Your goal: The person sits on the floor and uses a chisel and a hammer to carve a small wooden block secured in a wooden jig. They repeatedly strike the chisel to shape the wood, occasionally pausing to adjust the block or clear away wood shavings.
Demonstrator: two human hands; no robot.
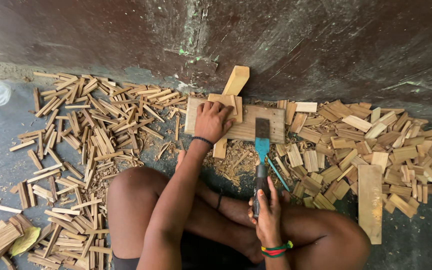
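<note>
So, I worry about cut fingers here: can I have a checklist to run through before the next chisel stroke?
1. Left hand pressing on the small wood piece atop the wooden board: ok.
2. Left fingers beside the chisel blade, not ahead of its edge: ok, though close.
3. Right hand wrapped round the chisel handle: ok.
4. Blade lying on the board: ok.
5. Board flat on the floor against the wall: cannot tell if steady.
6. Legs behind the blade, out of its path: ok.
</note>
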